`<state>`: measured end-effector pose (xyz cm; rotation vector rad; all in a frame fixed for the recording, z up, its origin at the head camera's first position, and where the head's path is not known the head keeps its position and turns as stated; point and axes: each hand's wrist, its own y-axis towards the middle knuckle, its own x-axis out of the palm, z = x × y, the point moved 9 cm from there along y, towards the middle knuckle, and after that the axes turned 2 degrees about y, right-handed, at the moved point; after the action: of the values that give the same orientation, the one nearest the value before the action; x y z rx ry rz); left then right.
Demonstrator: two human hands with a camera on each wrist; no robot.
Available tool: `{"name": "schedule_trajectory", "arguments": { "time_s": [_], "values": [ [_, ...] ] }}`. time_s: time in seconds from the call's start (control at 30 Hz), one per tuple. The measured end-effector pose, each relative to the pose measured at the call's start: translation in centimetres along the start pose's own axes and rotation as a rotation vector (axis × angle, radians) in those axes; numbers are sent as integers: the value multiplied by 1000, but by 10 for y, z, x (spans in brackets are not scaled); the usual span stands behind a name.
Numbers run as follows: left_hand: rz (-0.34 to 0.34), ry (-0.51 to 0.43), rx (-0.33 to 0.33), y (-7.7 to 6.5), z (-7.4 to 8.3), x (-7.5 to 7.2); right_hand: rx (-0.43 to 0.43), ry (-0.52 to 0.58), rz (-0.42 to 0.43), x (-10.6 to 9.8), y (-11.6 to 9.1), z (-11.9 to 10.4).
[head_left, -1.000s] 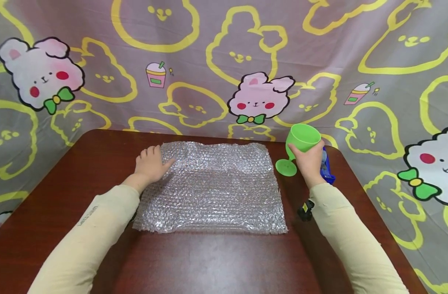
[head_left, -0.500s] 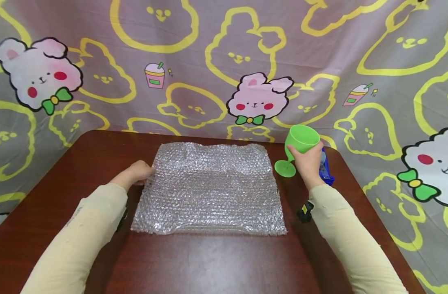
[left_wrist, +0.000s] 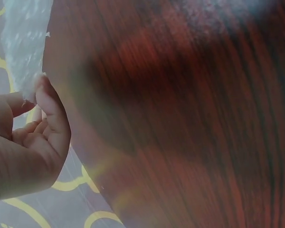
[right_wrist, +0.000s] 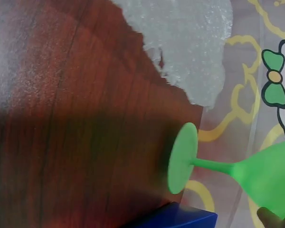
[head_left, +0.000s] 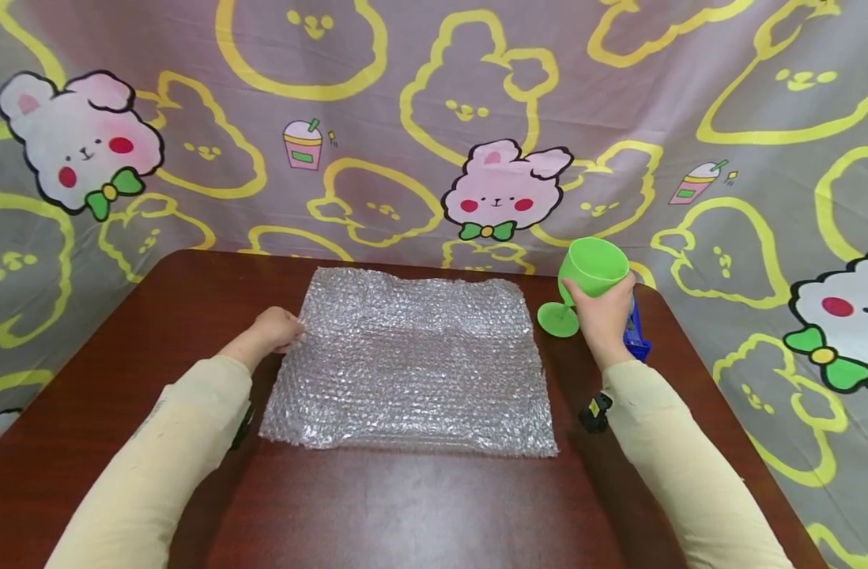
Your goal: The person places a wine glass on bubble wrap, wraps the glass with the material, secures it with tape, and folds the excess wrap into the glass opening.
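Note:
A sheet of bubble wrap (head_left: 420, 363) lies spread across the middle of the table. My left hand (head_left: 272, 330) pinches its left edge between thumb and finger, as the left wrist view shows with the bubble wrap (left_wrist: 26, 42) between the fingertips. On the right, my right hand (head_left: 605, 316) grips a green plastic goblet (head_left: 594, 265) by its bowl. The goblet tilts a little, mouth towards the upper right. In the right wrist view the round foot of the goblet (right_wrist: 183, 159) is seen beside the bubble wrap, apart from it.
A blue object (head_left: 636, 336), partly hidden behind the right hand, sits near the table's right edge. The dark wooden table (head_left: 420, 506) ends at a patterned cloth (head_left: 377, 95) hung behind and at the sides.
My left hand went from lying spread on the bubble wrap to pinching its left edge, which has lifted slightly. The right hand with the goblet has barely moved.

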<state>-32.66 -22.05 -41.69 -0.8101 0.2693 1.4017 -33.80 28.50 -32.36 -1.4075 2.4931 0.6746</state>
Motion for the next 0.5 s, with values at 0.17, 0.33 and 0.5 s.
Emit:
{"name": "schedule_trajectory", "arguments": {
  "time_s": [0.17,0.33,0.5],
  "values": [
    [17,15,-7,-2,-3,1,-74,33,49,-7,-2,-15],
    [55,16,-20,-3,-5,0,-125,91,49,-8,-9,-39],
    [58,-1,-7,-2,-4,-1,-124,153,-66,12,-30,-75]
  ]
}}
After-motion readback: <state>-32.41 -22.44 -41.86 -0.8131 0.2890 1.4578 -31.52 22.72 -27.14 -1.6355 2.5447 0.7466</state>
